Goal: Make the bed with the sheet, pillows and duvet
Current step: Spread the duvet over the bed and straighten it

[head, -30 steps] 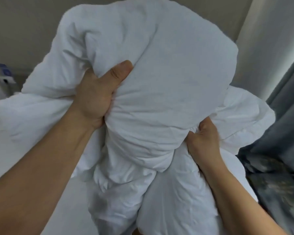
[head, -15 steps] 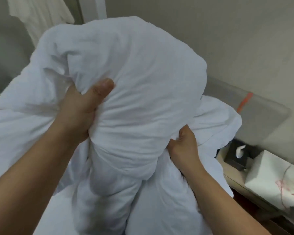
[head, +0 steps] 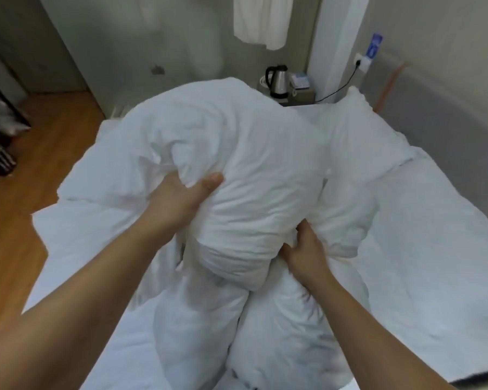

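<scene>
Bunched white duvet [head: 251, 170] held up over bed [head: 434, 263]. Left hand [head: 178, 198] grips fold, thumb pressed on top; right hand [head: 304, 249] clutches lower bundle (fingers buried in fabric). Pillow [head: 361, 136] beyond, kettle [head: 278, 80] near wall.

Left hand [head: 178, 201] and right hand [head: 304, 249] grip the bunched white duvet [head: 251, 164] above the bed [head: 434, 249].

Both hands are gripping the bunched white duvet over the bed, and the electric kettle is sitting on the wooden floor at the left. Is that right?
Not quite. The kettle is not on the wooden floor; the head view shows it on a small stand at the far end of the bed. The rest holds: the left hand and right hand both grip the bunched white duvet.
</scene>
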Demonstrator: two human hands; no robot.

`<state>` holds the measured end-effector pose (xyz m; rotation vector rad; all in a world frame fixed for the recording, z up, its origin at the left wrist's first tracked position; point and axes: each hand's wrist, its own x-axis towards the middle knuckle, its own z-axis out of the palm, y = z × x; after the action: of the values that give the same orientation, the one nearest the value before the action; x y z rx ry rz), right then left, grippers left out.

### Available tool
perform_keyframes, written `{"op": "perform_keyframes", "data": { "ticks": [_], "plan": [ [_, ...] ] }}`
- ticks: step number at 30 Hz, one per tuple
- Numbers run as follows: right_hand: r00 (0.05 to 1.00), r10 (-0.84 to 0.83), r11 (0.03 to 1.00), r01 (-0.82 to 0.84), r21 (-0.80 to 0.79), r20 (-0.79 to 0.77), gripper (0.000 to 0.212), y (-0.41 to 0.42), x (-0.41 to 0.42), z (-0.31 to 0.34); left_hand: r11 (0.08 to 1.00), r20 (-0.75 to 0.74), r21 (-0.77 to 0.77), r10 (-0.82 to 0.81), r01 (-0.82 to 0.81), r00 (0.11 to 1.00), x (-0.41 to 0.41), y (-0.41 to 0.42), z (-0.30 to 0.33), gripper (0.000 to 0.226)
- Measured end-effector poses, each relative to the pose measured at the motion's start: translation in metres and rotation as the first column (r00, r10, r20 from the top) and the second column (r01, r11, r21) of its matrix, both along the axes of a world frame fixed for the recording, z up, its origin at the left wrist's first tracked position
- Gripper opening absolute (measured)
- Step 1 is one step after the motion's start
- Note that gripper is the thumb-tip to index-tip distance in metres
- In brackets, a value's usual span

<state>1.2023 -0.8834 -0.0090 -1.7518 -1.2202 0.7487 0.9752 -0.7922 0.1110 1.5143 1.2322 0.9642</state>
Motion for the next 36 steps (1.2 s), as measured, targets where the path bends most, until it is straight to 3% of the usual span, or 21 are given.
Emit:
{"op": "perform_keyframes", "data": {
  "ticks": [3,5,10,21,28,33,36],
  "plan": [
    [0.953,0.223,0.879,-0.105,-0.466,0.206,0.068,0.014,0.024,-0.053,0.966,-0.357,-0.259,-0.122,0.027,0.926,-0.009,0.014,-0.052,0.066],
    [0.917,0.33,0.799,-0.144,-0.584,0.225,0.069,0.014,0.031,-0.073,0.939,-0.437,-0.344,-0.175,0.015,0.882,-0.014,0.011,-0.077,0.064],
    [0.933,0.325,0.763,-0.163,-0.625,0.153,0.057,0.0,0.038,-0.103,0.922,-0.395,-0.388,-0.18,0.014,0.901,-0.029,-0.002,-0.112,0.044],
    [0.964,0.216,0.629,-0.018,-0.777,0.152,0.069,-0.033,0.046,-0.147,0.826,-0.41,-0.563,-0.259,-0.02,0.875,-0.069,-0.001,-0.223,0.044],
    [0.964,0.182,0.621,0.038,-0.783,0.192,0.075,-0.024,0.026,-0.161,0.808,-0.318,-0.577,-0.357,0.119,0.878,-0.055,0.019,-0.271,0.038],
    [0.973,0.135,0.62,0.065,-0.782,0.188,0.086,-0.012,0.031,-0.182,0.711,-0.224,-0.66,-0.496,0.244,0.839,-0.028,0.01,-0.299,0.043],
    [0.986,0.062,0.547,0.097,-0.831,0.156,0.103,-0.013,0.041,-0.204,0.644,-0.215,-0.699,-0.604,0.311,0.768,-0.007,-0.006,-0.32,0.058]
  ]
}}
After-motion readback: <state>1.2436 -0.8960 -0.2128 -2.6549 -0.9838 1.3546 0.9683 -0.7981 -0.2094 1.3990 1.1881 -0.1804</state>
